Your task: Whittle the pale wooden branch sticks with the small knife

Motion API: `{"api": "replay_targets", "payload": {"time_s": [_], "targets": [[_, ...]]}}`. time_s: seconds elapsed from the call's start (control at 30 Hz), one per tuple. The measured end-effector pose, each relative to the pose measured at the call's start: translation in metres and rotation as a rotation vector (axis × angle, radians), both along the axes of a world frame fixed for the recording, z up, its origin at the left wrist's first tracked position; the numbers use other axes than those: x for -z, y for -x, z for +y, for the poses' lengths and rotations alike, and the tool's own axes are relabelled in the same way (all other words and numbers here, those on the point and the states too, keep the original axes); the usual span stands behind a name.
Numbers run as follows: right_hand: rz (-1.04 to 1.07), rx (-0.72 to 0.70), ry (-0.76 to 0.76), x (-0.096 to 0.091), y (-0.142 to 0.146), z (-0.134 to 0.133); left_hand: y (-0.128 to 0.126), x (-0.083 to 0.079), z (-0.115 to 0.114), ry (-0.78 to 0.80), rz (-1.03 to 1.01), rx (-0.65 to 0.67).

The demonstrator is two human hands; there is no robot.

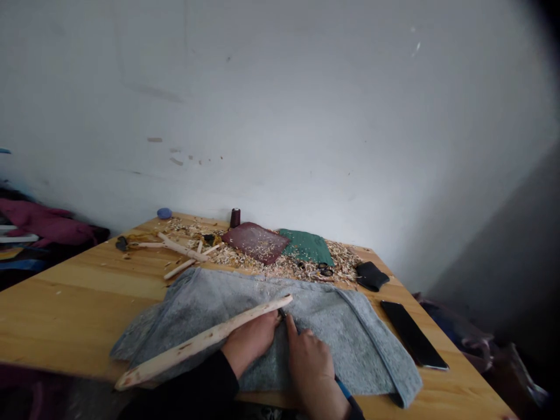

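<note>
A pale peeled branch (205, 337) runs slantwise over my left forearm and the back of my left hand (256, 338). The left fingers are curled closed, mostly hidden, and what they grip does not show clearly. My right hand (311, 357) is closed beside it, its index finger stretched along a slim dark tool (282, 314). That tool's tip meets the left fingertips, while the palm hides most of the rest. Both hands are over a grey cloth (350, 338) spread at the table's front edge.
Wood shavings (345, 262) cover the back of the wooden table (79, 315), around maroon sandpaper-like sheet (258, 242) and green sheet (308, 247). Peeled sticks (181, 249) lie back left, near a thread spool (235, 217). A phone (413, 333) and black cloth piece (371, 275) lie right.
</note>
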State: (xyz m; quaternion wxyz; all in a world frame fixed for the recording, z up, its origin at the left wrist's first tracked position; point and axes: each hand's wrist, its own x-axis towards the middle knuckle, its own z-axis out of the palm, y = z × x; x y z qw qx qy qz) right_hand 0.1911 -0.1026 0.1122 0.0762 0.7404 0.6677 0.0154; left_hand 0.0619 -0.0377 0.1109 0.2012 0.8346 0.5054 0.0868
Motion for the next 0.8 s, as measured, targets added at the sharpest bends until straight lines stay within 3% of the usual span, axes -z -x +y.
{"api": "replay_targets", "payload": {"time_s": [0.3,0.6,0.8], "targets": [[-0.020,0.024,0.066,-0.005,-0.009,-0.013,0.002,0.009,0.005,-0.028,0.037,0.036],[-0.079,0.038,0.023,-0.007,0.012,0.005,0.002,0.001,0.001,-0.045,0.112,0.035],[-0.079,0.000,-0.005,0.000,0.004,0.000,0.000,0.002,0.003,-0.038,0.081,0.024]]}}
